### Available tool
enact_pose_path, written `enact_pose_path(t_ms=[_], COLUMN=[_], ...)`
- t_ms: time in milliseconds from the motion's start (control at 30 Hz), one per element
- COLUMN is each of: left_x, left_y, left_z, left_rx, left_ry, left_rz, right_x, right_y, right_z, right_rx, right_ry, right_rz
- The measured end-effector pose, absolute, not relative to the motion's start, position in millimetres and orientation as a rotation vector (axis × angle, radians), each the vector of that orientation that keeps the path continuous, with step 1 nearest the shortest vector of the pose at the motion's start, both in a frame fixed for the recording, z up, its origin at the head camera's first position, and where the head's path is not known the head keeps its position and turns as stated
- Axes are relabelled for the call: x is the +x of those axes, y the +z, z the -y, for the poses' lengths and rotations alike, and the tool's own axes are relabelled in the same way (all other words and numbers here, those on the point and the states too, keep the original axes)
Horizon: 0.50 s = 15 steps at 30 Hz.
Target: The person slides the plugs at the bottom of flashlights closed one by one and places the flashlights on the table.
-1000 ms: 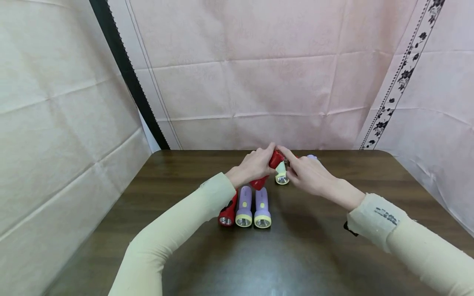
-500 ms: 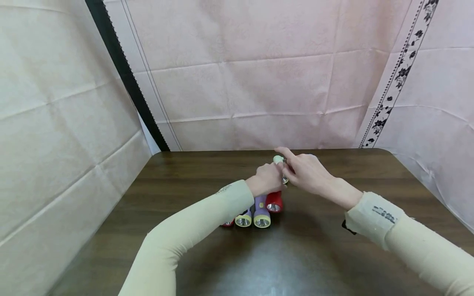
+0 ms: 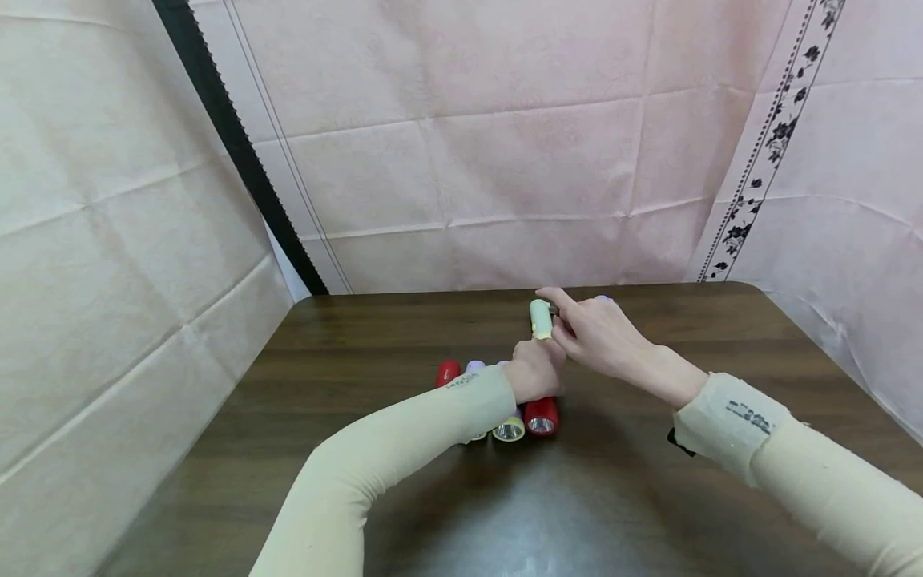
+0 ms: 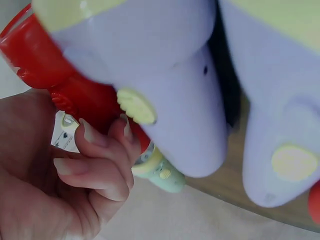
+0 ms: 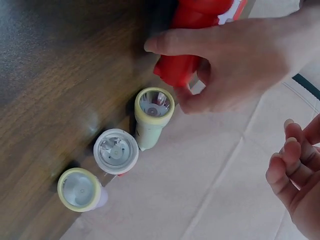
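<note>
L hand (image 3: 537, 370) clamped on red flashlight (image 3: 541, 418), seemingly down on desk (image 3: 613, 497) at R end of near row, beside purple flashlight (image 3: 509, 431). R hand (image 3: 604, 336) empty, fingers loosely bent, nr mint flashlight (image 3: 540, 316). Prob. lining-up step; next likely needs clean L release w/o nudging row.

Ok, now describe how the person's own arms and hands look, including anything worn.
Long, close-fitting cream fabric sleeves cover both arms, slightly wrinkled at the elbow. Each ends in a wide, pale grey-green wrist band bearing dark printed marks, too small to read. A small black piece shows beneath the right one. The left hand and right hand are ungloved.
</note>
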<state>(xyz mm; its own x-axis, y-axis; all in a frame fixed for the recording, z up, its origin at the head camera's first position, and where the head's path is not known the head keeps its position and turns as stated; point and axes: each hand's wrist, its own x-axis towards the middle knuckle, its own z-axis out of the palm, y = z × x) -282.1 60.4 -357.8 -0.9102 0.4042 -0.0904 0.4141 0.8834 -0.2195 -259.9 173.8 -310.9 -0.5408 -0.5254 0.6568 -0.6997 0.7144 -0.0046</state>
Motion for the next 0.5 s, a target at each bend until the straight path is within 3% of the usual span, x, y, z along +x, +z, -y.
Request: enact_pose_path(t_ms=[500], left_x=[-280.9], left_y=[-369.7], left_z=[-67.1], left_rx=[0.701], left_ry=[-0.479], left_rz=[-3.017], right_x=[-259.0], right_y=[-312.8], right_z=[-174.5], right_rx=[0.919], right_ry=[0.365], right_rz=[2.283])
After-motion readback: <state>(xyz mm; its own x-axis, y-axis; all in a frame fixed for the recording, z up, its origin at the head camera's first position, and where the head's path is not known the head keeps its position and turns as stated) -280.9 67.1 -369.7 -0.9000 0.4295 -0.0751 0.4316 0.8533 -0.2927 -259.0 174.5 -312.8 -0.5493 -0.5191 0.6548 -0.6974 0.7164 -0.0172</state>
